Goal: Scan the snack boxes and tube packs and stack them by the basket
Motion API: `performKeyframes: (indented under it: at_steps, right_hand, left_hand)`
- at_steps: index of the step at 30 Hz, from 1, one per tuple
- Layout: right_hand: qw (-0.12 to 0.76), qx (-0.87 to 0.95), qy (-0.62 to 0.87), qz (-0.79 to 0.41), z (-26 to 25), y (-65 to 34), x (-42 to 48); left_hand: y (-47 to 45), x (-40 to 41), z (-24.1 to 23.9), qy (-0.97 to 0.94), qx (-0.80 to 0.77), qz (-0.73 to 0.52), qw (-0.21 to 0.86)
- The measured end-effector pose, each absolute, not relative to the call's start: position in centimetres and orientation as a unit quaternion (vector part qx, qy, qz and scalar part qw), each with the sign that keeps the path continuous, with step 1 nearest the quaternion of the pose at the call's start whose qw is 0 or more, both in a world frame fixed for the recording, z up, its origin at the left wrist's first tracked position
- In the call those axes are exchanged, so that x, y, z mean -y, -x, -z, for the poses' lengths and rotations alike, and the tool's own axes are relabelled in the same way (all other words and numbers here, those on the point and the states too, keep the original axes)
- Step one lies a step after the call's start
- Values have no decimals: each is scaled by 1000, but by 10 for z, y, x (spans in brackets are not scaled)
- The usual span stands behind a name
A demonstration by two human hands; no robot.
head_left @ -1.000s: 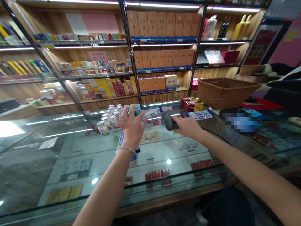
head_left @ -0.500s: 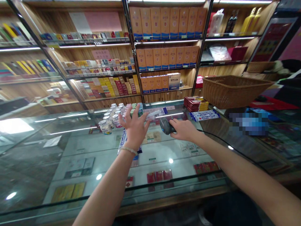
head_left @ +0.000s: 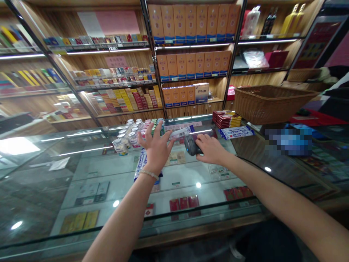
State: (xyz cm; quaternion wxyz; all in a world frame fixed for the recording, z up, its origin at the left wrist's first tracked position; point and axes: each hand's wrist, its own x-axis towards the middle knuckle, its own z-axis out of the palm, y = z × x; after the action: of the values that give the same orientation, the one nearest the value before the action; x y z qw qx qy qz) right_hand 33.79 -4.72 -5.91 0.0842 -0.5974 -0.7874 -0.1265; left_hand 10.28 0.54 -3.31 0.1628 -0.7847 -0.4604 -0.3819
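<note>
My left hand [head_left: 154,147] hovers above the glass counter [head_left: 89,163] with its fingers spread, just short of a green and white box [head_left: 159,127] and a cluster of small clear bottles [head_left: 128,137]. A long white and blue carton [head_left: 180,132] lies between my two hands. My right hand [head_left: 211,148] is wrapped round a dark handheld scanner [head_left: 190,145], whose head points left toward that carton. Under my left wrist lies a blue and white pack [head_left: 141,162].
A stack of red cartons [head_left: 225,119] and a blue and white carton [head_left: 236,132] lie at the counter's far right. Behind them stands a wicker basket [head_left: 268,103]. Shelves of orange boxes [head_left: 191,65] and cigarette packs [head_left: 122,100] fill the back wall.
My right hand has turned the scanner downward and to the left, nearer the long carton. My left hand has stayed spread over the bottles, shifting only slightly.
</note>
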Motion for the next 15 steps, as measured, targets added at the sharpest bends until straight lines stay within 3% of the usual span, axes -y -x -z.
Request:
performKeyframes:
  at_steps: [10,15]
  right_hand:
    - [136,788,594,87,85,-346,34]
    - [166,779,603,47,74,-350,32]
  left_hand:
    - [-105,-5,35,787,462,374,167]
    - [-108,-2,33,788,466,371,153]
